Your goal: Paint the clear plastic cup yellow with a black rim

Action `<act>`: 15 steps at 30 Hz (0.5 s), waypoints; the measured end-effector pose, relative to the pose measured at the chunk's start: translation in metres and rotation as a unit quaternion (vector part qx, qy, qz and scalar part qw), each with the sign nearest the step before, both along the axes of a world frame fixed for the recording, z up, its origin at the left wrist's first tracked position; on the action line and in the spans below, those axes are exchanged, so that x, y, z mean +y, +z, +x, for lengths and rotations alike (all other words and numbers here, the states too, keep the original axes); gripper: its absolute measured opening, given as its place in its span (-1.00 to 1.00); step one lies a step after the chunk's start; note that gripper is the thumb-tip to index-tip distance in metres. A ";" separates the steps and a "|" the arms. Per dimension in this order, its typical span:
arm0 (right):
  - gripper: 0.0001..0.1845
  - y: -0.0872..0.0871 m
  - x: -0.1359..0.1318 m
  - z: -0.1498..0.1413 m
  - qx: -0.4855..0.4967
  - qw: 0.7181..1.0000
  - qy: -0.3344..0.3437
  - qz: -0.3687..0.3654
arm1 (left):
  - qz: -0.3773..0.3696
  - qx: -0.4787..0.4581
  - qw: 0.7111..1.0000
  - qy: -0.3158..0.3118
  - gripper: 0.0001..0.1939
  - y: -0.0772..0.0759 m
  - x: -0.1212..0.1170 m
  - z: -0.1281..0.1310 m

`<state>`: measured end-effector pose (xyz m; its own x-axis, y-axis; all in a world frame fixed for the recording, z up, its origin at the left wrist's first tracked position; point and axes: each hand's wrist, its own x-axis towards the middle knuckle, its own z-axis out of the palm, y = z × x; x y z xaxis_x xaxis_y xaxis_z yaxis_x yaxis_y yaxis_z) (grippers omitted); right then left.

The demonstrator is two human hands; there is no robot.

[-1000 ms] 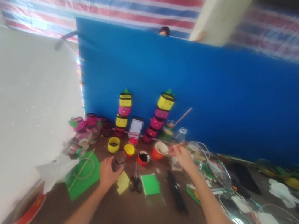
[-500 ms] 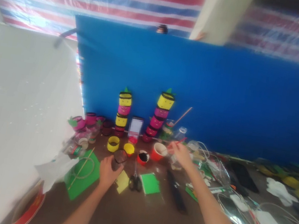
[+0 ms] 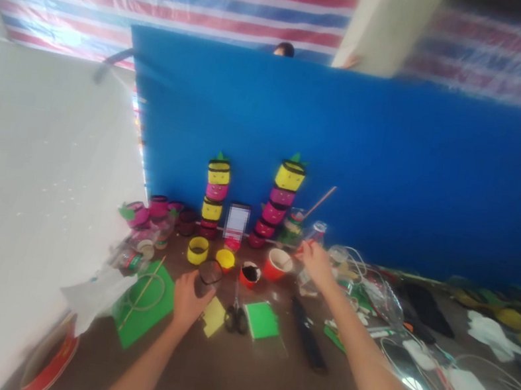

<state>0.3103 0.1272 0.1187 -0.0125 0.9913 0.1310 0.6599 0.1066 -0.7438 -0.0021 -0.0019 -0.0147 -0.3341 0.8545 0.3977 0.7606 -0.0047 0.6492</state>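
My left hand (image 3: 190, 299) is closed around a small clear cup with a dark rim (image 3: 209, 275), held just above the table. Beside the red paper cup (image 3: 278, 266), my right hand (image 3: 313, 259) pinches a thin red stick (image 3: 299, 253), mostly hidden by the fingers. A red cup of dark paint (image 3: 250, 275), a yellow cup (image 3: 225, 259) and a yellow ring-shaped container (image 3: 197, 250) stand between the hands. Scissors (image 3: 236, 318) lie nearer me, with a yellow paper scrap (image 3: 213, 316) and a green square pad (image 3: 261, 319) on either side.
Two stacks of yellow and magenta faced cups, one on the left (image 3: 214, 197) and one on the right (image 3: 279, 202), stand against a blue board (image 3: 372, 161). Green sheet (image 3: 144, 309) and white paper lie left; wires, plastic and a black strip (image 3: 309, 335) lie right. Someone's head (image 3: 285, 49) shows behind the board.
My right hand has shifted slightly, and the red stick's upper end no longer shows above it. My left hand and the clear cup stay in place.
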 end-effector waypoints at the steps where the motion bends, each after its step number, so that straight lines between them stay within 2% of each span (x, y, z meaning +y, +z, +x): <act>1: -0.67 0.000 -0.001 -0.001 -0.004 1.000 0.002 0.000 | -0.003 0.000 1.000 0.001 -0.44 0.000 0.000 0.000; 8: -0.68 0.005 -0.008 -0.009 -0.030 0.999 0.024 0.018 | -0.005 0.001 1.000 -0.001 -0.45 -0.004 0.002 0.000; 12: -0.71 0.020 -0.024 -0.007 -0.062 0.997 0.018 0.044 | -0.007 -0.002 1.000 -0.002 -0.44 -0.002 0.001 -0.001; 15: -0.68 0.033 -0.047 -0.005 -0.092 0.992 0.018 0.087 | -0.005 -0.002 1.000 -0.006 -0.45 -0.002 0.001 0.000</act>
<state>0.3052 0.0802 0.1513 -0.0875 0.9522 0.2926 0.7760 0.2494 -0.5794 -0.0026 -0.0014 -0.0163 -0.3259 0.8620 0.3883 0.7580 -0.0072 0.6522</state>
